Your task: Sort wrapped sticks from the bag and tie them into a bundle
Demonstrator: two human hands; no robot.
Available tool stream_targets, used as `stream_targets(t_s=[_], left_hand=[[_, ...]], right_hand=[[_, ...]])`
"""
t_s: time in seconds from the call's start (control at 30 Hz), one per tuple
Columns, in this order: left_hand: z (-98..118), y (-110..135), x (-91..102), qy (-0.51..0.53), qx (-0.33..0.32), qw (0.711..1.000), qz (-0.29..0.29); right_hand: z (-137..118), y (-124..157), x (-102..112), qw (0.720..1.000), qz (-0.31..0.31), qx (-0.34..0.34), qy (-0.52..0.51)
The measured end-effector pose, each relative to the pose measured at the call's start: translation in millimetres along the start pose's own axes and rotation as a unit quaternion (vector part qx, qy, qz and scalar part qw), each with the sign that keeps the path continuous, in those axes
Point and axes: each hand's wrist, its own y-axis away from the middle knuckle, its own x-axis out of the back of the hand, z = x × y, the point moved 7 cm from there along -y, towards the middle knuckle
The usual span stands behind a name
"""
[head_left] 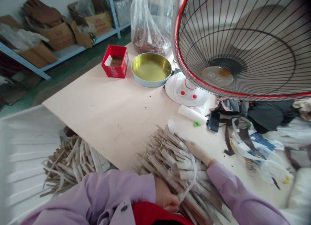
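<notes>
A thick bundle of flat grey-brown strips (pixel 167 153) lies at the table's front edge, partly wrapped in clear plastic. Around it runs a white strap (pixel 193 179), whose lower end reaches my left hand (pixel 167 197). That hand is closed in a fist against the near side of the bundle, pinching the strap. My right hand (pixel 198 152) holds the bundle's far right side, its fingertips partly hidden by strips and plastic.
Loose strips (pixel 75 160) fill a white crate (pixel 21 166) at left. On the table (pixel 97 105) stand a red box (pixel 116 69), an oval tin (pixel 152 71) and a large fan (pixel 218 63). A phone (pixel 213 121) and a white roll (pixel 192 114) lie beyond the bundle.
</notes>
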Motion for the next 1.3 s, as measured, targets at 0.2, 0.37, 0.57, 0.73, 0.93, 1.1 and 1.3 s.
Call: stream_targets(t_s=[0.2,0.37,0.57,0.73,0.93,1.1,1.3], left_hand=[[-3,9,-1.1,-0.022,0.048,0.998,-0.036],[-5,12,-7.0,-0.02,0.09,0.994,-0.052],[-2,16,-10.5,-0.043,0.113,0.989,-0.079],[-6,25,-23.4,-0.015,0.154,0.985,-0.076],[-11,36,-31.0,0.001,0.203,0.979,-0.005],[-3,42,-37.0,0.01,0.202,0.979,-0.001],[-11,49,-66.5,0.063,0.242,0.968,-0.015]], right_hand=[[-2,-5,39,0.98,0.094,-0.046,0.168],[-10,-10,75,0.953,0.13,-0.026,0.271],[3,-15,80,0.939,0.133,-0.045,0.314],[24,-16,68,0.948,0.117,-0.088,0.283],[16,-4,85,0.947,0.13,-0.082,0.282],[3,16,114,0.94,0.148,-0.077,0.298],[10,1,100,0.942,0.115,-0.071,0.308]])
